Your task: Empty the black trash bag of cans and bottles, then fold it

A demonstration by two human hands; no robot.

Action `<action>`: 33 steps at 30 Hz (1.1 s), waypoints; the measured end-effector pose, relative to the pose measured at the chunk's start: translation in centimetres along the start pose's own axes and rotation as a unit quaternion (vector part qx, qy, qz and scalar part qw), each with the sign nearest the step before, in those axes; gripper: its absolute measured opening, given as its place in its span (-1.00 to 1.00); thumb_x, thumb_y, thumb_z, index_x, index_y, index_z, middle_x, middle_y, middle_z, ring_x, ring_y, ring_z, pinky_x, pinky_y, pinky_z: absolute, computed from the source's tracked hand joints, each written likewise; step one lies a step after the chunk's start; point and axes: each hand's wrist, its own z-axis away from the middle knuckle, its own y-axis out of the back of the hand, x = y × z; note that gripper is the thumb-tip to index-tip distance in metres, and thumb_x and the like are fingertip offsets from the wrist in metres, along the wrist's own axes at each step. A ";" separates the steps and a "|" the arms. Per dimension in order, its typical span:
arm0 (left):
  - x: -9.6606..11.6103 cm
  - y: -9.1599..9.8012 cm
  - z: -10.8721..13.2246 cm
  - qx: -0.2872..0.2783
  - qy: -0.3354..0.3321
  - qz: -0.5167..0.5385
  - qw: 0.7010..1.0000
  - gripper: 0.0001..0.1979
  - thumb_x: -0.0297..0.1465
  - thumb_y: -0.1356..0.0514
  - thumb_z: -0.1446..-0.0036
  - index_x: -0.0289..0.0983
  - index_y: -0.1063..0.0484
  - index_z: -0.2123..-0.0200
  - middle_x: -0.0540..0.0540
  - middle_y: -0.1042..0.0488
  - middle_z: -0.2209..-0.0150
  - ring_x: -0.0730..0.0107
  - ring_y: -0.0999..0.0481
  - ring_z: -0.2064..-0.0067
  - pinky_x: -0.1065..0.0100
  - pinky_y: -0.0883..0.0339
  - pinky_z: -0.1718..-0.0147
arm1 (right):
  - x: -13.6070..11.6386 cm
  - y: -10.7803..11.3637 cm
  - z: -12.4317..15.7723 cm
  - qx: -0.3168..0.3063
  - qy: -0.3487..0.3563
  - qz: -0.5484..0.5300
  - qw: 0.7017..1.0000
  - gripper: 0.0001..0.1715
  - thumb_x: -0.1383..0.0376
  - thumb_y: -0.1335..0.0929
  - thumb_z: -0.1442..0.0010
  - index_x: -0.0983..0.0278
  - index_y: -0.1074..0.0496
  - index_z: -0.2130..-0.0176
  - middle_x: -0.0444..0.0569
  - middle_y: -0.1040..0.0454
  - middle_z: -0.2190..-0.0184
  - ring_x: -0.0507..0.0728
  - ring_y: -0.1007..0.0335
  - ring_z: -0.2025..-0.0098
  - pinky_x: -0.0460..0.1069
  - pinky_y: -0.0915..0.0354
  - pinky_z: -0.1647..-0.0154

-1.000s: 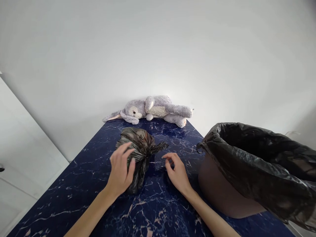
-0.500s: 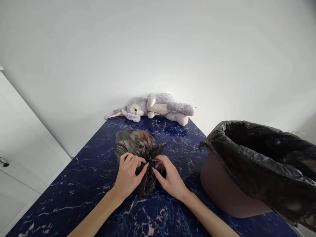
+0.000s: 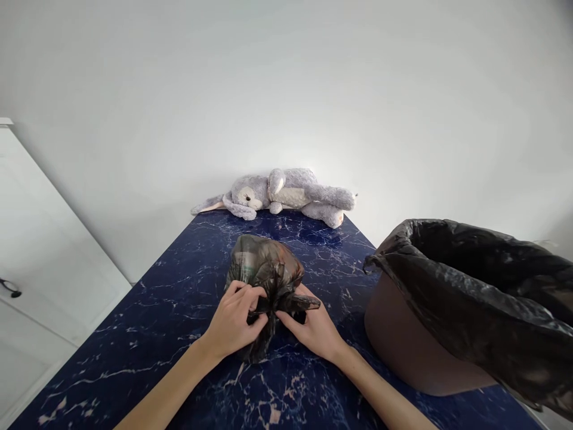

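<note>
Left hand [image 3: 233,322] pinches the black bag [image 3: 268,258] by its neck [image 3: 276,298]; right hand [image 3: 321,331] sets a thumb opposite, fingertips hidden, grip unclear. The bag bulges just beyond both: gentle, even pressure should spare that thin plastic.

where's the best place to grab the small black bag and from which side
Probably by the bunched neck of the small black bag, coming from the near side: it narrows there and faces the person, with the bag's fuller bulk lying beyond.
</note>
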 end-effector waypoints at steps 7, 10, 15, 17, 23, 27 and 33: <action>-1.1 0.4 -0.4 0.110 0.270 0.106 0.951 -0.81 -0.41 -0.15 -0.29 -0.15 -0.29 0.03 0.14 -0.20 0.48 0.39 -0.25 0.53 0.36 -0.18 0.48 | 0.7 0.3 0.1 0.077 -0.012 0.025 0.997 -0.80 0.18 -0.39 -0.40 0.15 -0.32 0.27 -0.20 -0.28 0.41 0.08 -0.26 0.37 -0.02 -0.21 0.30; -2.5 0.8 -0.4 0.167 0.429 0.199 0.865 -0.76 -0.31 -0.18 -0.25 -0.13 -0.34 0.01 0.11 -0.28 0.45 0.40 -0.22 0.57 0.37 -0.13 0.55 | 1.0 0.5 0.0 0.108 -0.027 0.036 0.993 -0.80 0.23 -0.36 -0.38 0.16 -0.30 0.31 -0.21 -0.27 0.42 0.07 -0.25 0.39 -0.02 -0.20 0.31; -6.9 1.6 0.4 0.262 0.531 0.175 0.786 -0.71 -0.28 -0.08 -0.23 -0.18 -0.40 0.02 -0.04 -0.40 0.31 0.24 -0.43 0.37 0.30 -0.31 0.42 | 2.2 1.0 -0.3 0.192 -0.088 0.052 0.976 -0.76 0.28 -0.33 -0.33 0.14 -0.20 0.37 -0.23 -0.23 0.46 0.07 -0.22 0.44 -0.02 -0.17 0.38; -8.0 1.9 0.7 0.268 0.535 0.152 0.787 -0.74 -0.30 -0.06 -0.22 -0.19 -0.40 0.06 -0.09 -0.42 0.26 0.18 -0.48 0.29 0.24 -0.36 0.35 | 2.6 1.0 -0.3 0.217 -0.101 0.057 0.969 -0.78 0.26 -0.32 -0.34 0.14 -0.21 0.35 -0.22 -0.25 0.45 0.08 -0.23 0.44 -0.01 -0.19 0.38; -6.4 2.4 0.2 0.237 0.417 0.070 0.875 -0.63 -0.40 -0.21 -0.10 -0.21 -0.39 -0.02 -0.25 -0.42 -0.09 -0.09 -0.39 -0.23 -0.11 -0.19 -0.29 | 1.4 0.8 0.0 0.228 -0.038 0.076 0.970 -0.58 0.24 -0.41 -0.27 0.18 -0.31 -0.09 0.06 -0.37 0.00 0.24 -0.35 -0.01 0.16 -0.34 -0.05; -2.7 2.4 -0.3 0.161 0.111 -0.047 0.980 -0.60 -0.54 -0.16 -0.17 -0.18 -0.39 -0.07 -0.27 -0.42 -0.11 -0.06 -0.41 -0.23 -0.11 -0.23 -0.23 | 0.2 0.6 0.1 0.165 0.008 0.073 0.984 -0.59 0.31 -0.41 -0.26 0.09 -0.47 -0.10 0.04 -0.46 -0.04 0.30 -0.31 -0.14 0.22 -0.25 -0.20; 2.3 1.7 -0.2 -0.052 -0.060 -0.038 0.996 -0.68 -0.57 -0.08 -0.36 -0.18 -0.43 -0.07 -0.10 -0.62 0.18 0.17 -0.59 0.13 0.08 -0.41 -0.01 | 0.1 0.9 0.1 0.157 -0.024 -0.002 0.987 -0.91 0.32 -0.36 -0.30 0.14 -0.50 0.24 -0.05 -0.52 0.26 0.24 -0.36 0.10 0.15 -0.24 -0.04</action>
